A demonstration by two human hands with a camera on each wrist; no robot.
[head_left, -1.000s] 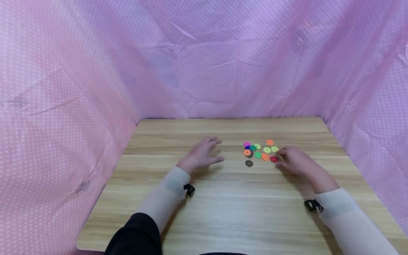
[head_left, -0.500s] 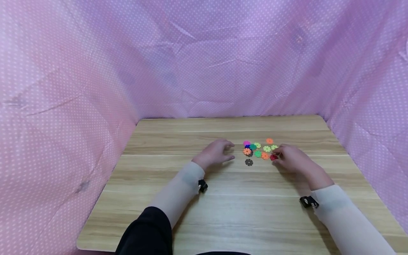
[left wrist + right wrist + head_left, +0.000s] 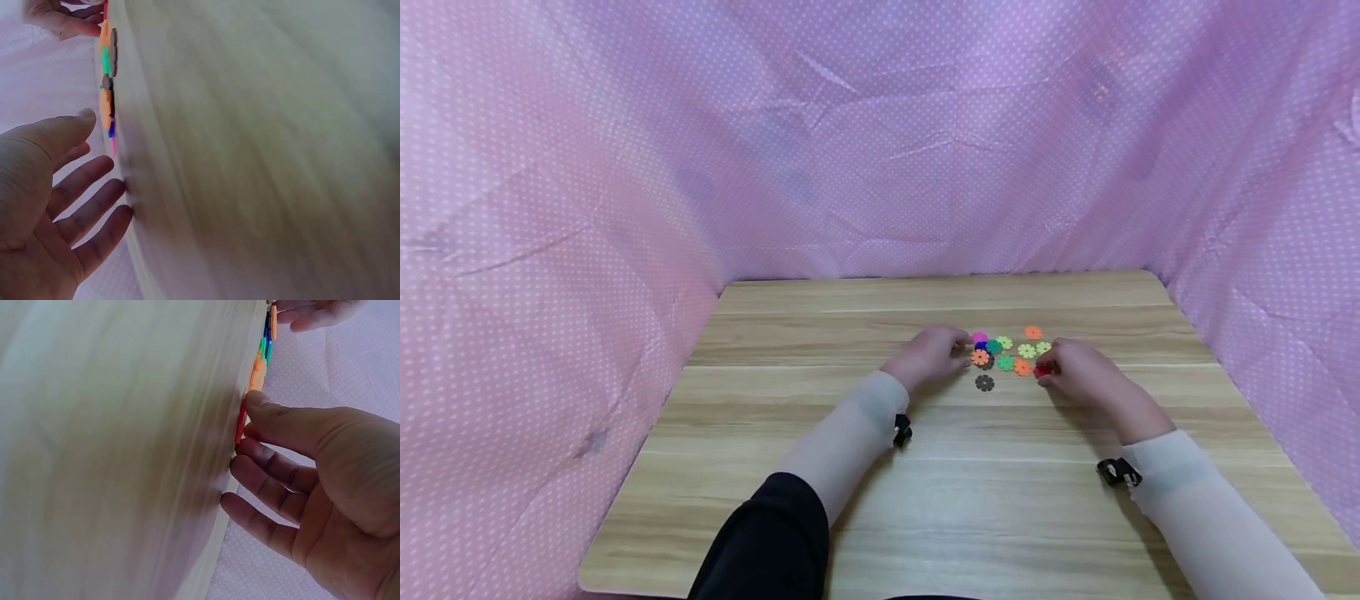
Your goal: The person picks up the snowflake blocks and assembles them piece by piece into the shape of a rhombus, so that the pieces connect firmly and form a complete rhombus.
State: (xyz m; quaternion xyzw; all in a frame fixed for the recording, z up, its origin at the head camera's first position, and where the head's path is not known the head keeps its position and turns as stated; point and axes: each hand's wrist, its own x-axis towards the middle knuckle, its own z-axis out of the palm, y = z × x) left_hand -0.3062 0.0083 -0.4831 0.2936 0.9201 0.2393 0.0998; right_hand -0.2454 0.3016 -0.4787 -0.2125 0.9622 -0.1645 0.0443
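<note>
Several thin, flower-shaped plastic discs lie in a loose cluster on the wooden table. My right hand (image 3: 1082, 373) is at the cluster's right side, thumb and index finger at a red flower-shaped disc (image 3: 1042, 370); in the right wrist view this red disc (image 3: 241, 422) shows at the thumb tip, partly covered. On the left side, my left hand (image 3: 931, 357) has its thumb apart from gently bent fingers, close to an orange disc (image 3: 980, 357) and a magenta disc (image 3: 979, 337). In the left wrist view, nothing lies between the fingers of this left hand (image 3: 69, 194).
Between the hands are a green disc (image 3: 1006, 363), a second orange disc (image 3: 1022, 367) and a yellow-green disc (image 3: 1026, 351). A dark brown disc (image 3: 984, 382) lies nearer the body. Pink dotted cloth (image 3: 880, 150) hangs behind the wooden table (image 3: 955, 500).
My left hand has moved right, up to the cluster's left edge. The thumb and index finger of my right hand have closed in on the red disc.
</note>
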